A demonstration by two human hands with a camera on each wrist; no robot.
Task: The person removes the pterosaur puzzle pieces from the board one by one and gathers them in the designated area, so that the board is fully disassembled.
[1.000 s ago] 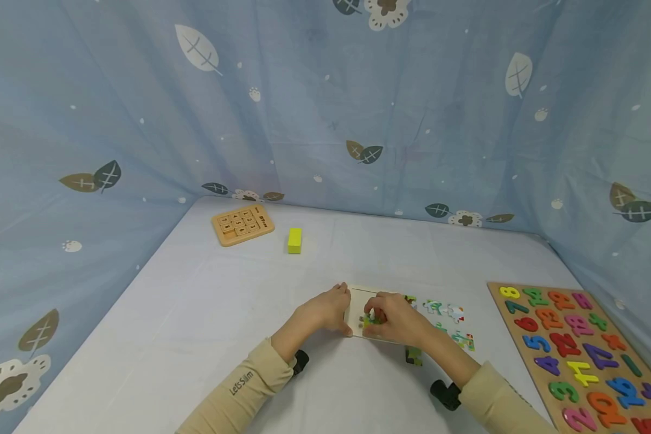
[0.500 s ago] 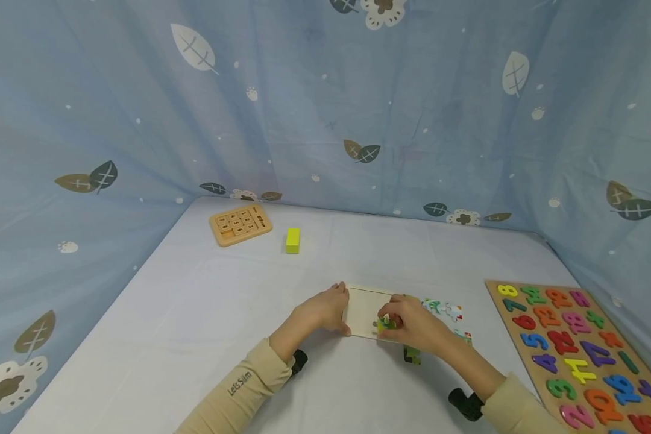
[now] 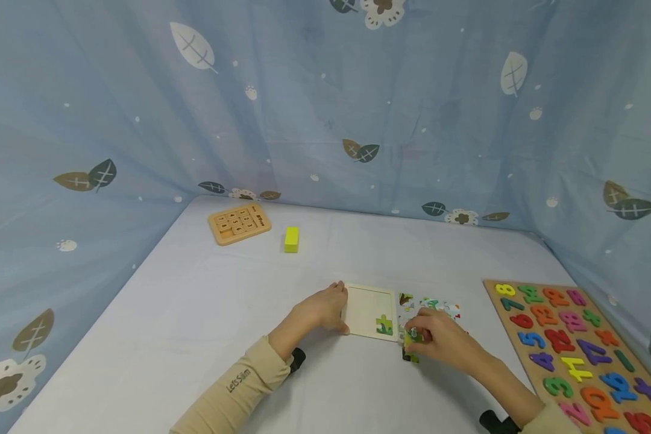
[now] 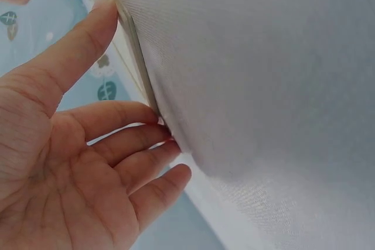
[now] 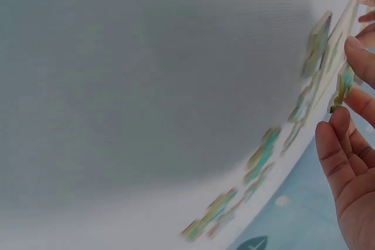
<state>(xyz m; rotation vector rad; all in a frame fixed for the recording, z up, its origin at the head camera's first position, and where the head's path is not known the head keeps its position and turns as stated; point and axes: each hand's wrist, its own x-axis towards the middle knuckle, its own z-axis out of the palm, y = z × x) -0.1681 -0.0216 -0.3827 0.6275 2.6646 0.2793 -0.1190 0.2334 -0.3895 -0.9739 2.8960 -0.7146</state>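
Wooden puzzle tray [image 3: 364, 306] on the desk [image 3: 195, 337], both hands at it.
Left hand [image 3: 321, 310] braces the tray's left edge, fingers loosely open. Right hand [image 3: 436, 337] just right of the tray, pinching a green puzzle piece [image 3: 410, 339]. One green piece [image 3: 384, 325] sits in the tray's near-right corner; loose pieces [image 3: 439, 308] lie right of it.

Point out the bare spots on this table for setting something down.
Bare cloth lies left of the left hand, and between the yellow block and the puzzle tray. Crowded: loose pieces around the right hand, up to the number board.
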